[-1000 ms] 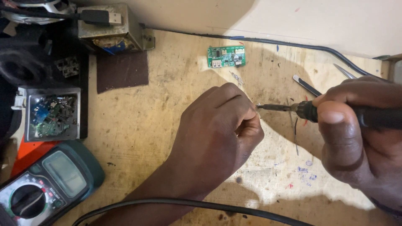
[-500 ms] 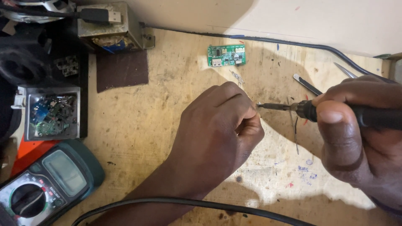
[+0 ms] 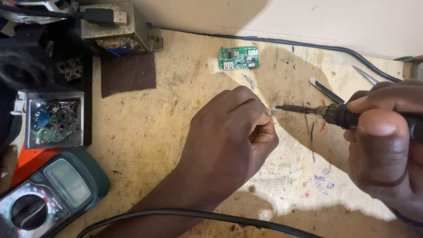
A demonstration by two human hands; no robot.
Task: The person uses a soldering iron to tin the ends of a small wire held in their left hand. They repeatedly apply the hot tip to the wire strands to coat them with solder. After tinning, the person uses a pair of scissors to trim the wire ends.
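Soldering iron sits clamped in our right hand, fingers wrapped tight round its black handle, its tip touching a tiny metal piece pinched at the fingertips of our left hand, which is curled shut. Just beyond the iron lie tweezers; farther up, a green circuit board. Left of our left hand the wooden bench lies bare up to the multimeter.

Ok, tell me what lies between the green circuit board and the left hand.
In the head view, a small twisted bit of wire lies on the wooden bench between the green circuit board and the left hand.
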